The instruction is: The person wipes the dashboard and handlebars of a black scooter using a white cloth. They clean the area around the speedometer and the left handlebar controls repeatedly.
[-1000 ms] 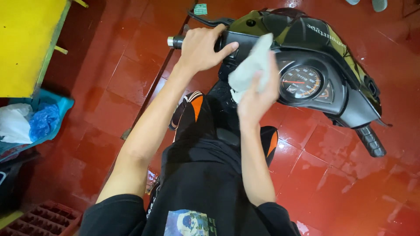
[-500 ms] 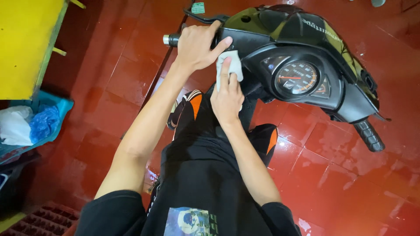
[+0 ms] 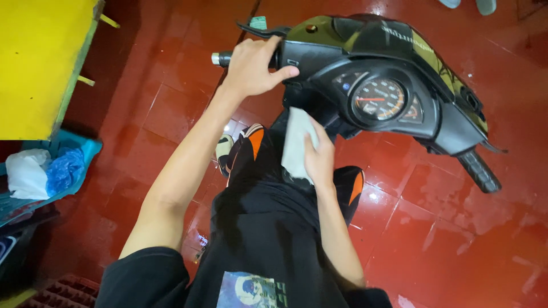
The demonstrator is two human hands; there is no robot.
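A scooter's handlebar head (image 3: 399, 74) fills the upper right of the frame, its long axis running from the left handlebar end (image 3: 220, 58) at upper centre down to the right handlebar end (image 3: 478, 171) at right of centre. A round speedometer (image 3: 378, 99) sits in its dark panel, facing the camera. Red floor tiles (image 3: 445, 239) lie all around. At the upper left stands a yellow worktop (image 3: 40, 63); below it a blue tub (image 3: 80, 165) holds white and blue plastic bags (image 3: 43, 171). A dark red crate (image 3: 65, 291) shows at the lower left corner.

The left hand (image 3: 254, 68) has its grip closed around the left handlebar end, thumb along the switch housing. The right hand (image 3: 319, 159), at frame centre, presses a pale grey cloth (image 3: 297, 142) flat against the dark column below the speedometer, fingers over the cloth's right edge. The cloth's long axis runs nearly up and down the frame, tilted slightly to the right at its top. The person's black clothing hides the scooter body beneath.
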